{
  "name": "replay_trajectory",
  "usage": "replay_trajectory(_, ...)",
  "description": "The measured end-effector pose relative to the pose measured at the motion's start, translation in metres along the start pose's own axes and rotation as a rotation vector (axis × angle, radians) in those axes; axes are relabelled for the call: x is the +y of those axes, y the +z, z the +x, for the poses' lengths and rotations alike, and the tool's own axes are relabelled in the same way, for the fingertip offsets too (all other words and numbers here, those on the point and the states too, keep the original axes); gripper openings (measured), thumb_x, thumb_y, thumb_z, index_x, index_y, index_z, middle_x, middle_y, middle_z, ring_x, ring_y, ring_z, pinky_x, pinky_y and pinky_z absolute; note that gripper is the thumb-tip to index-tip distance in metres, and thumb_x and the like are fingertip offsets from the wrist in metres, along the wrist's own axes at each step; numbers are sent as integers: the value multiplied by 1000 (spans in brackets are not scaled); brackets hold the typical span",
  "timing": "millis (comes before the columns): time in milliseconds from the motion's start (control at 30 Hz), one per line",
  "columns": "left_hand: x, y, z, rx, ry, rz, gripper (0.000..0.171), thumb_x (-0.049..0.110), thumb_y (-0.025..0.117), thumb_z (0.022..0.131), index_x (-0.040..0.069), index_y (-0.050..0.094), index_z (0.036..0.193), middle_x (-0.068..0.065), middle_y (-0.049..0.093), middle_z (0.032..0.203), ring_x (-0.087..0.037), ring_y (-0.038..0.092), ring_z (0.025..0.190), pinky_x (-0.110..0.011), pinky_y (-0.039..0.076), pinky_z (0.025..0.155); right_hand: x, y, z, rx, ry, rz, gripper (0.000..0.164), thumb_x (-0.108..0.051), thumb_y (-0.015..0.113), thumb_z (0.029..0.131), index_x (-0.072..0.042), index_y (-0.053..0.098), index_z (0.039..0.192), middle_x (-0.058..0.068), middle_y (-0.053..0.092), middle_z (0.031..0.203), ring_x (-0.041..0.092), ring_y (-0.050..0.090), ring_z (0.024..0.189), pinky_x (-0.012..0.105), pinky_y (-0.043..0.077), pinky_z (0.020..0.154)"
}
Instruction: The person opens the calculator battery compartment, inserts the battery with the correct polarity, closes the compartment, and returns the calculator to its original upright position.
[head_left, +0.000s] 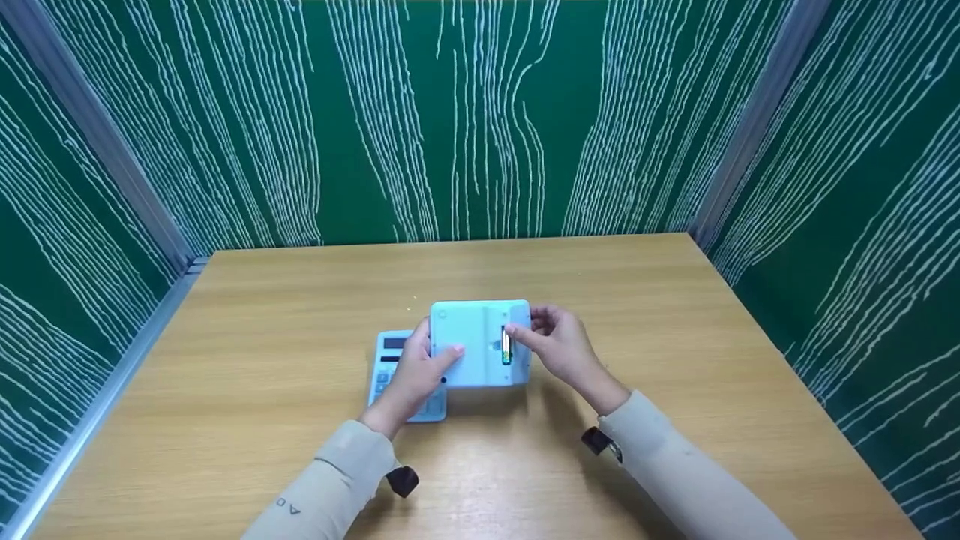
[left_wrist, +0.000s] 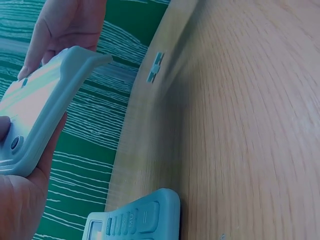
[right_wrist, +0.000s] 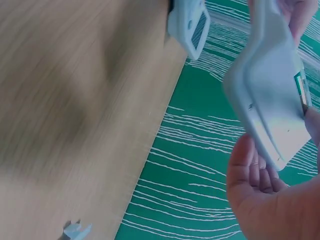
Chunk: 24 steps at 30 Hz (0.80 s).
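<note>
A light blue calculator is held up off the table, its back facing me. A small battery lies in the narrow slot in its back. My left hand grips the calculator's left side, thumb on the back. My right hand is at the right edge, thumb on the battery's upper end and curled fingers behind the edge, as the right wrist view also shows. Another light blue calculator lies face up on the table below, partly covered by the left hand.
A wooden table meets green, white-lined panels at the back and sides. A small light blue piece, perhaps a battery cover, lies on the tabletop. Tiny pale specks lie beyond the calculators.
</note>
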<state>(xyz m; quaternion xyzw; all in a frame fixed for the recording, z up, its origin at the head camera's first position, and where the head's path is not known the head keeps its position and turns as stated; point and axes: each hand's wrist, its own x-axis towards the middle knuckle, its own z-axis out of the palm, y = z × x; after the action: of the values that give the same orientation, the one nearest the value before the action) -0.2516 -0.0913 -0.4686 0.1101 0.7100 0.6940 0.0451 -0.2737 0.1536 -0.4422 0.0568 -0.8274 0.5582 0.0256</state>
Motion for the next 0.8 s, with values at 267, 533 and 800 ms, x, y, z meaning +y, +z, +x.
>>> replay_trajectory(267,0,-1,-1,-23,-11,-21,59,12,61,110,6,37,164,-17,58,159,-34,60,145,-50,54,116,3,-8,0,-29,-39,-63,45,-26,87,95,0,71,129,14,72,108,24,65,96,20,59,78)
replay_trajectory(533,2,0,-1,-14,11,-18,61,8,61,109,2,36,164,-21,59,156,-33,62,140,-50,56,115,8,-23,5,-51,-67,-113,49,-25,88,94,-1,72,135,13,74,110,24,66,99,23,58,84)
replay_trajectory(800,1,-2,0,-17,1,-8,65,12,61,111,7,31,168,-17,51,165,-34,55,150,-50,51,119,16,-41,9,-41,0,-182,47,-24,85,97,-4,72,137,15,72,116,27,66,103,23,58,74)
